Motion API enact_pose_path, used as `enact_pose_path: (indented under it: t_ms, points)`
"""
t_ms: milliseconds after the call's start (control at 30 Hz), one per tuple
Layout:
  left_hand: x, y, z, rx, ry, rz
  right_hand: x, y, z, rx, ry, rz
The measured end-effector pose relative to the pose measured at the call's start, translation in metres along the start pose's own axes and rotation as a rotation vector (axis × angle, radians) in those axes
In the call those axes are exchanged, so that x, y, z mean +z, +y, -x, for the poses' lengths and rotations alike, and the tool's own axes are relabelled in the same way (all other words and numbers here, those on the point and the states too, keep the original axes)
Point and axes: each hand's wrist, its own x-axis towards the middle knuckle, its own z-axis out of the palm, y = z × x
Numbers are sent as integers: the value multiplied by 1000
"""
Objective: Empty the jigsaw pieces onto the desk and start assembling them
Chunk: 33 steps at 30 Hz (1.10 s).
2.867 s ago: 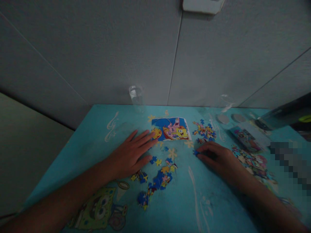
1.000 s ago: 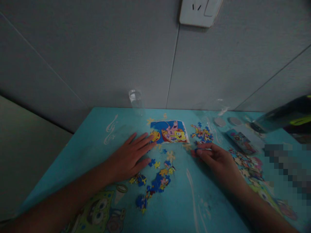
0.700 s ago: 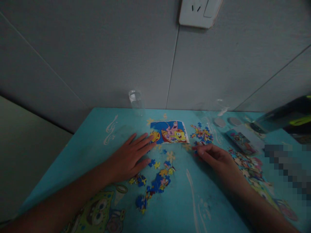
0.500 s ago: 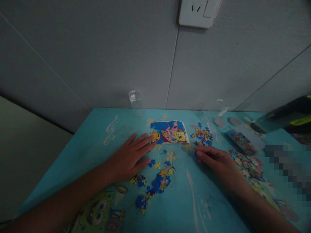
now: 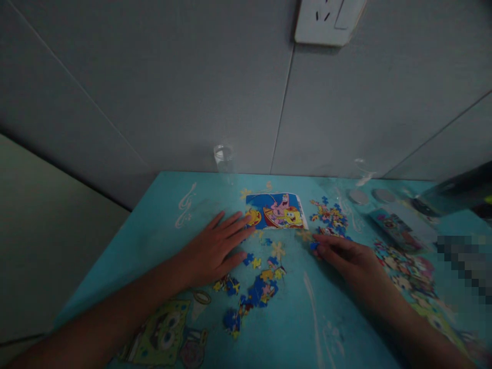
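Observation:
My left hand [image 5: 219, 248] lies flat with its fingers spread, the fingertips at the left edge of a printed cartoon picture [image 5: 277, 211]. Between thumb and forefinger, my right hand [image 5: 344, 253] pinches a blue puzzle piece [image 5: 314, 246], to the right of and below the picture. Loose puzzle pieces [image 5: 263, 289] in blue and yellow form a cluster in front of my left hand. Another pile of pieces [image 5: 331, 215] is just beyond my right hand, partly hidden by it.
On the turquoise table [image 5: 130, 241], a clear plastic jar [image 5: 225, 161] stands by the wall. Two round lids [image 5: 359, 197] and a small picture box [image 5: 395, 230] are at the right, with more puzzle pieces [image 5: 405, 266] beside my right forearm. Another person's dark sleeve [image 5: 469, 187] reaches in there.
The whole view has shifted, so everything appears farther right. Both hands keep nearly the same place on the table, and the blue piece in my right fingers shows more fully.

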Motion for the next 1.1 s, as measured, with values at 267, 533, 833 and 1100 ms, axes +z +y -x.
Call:
enact_pose_path:
  t_ms: [267, 533, 833, 1100]
  points:
    - [-2, 2, 0, -1, -11, -14, 0, 7, 1, 41, -11, 16]
    - [-1, 1, 0, 9, 3, -17, 1, 9, 0, 4, 12, -15]
    - [-2, 1, 0, 11, 2, -20, 1, 12, -1, 19, 13, 5]
    - [0, 0, 0, 13, 26, -11, 0, 14, -3, 10, -20, 37]
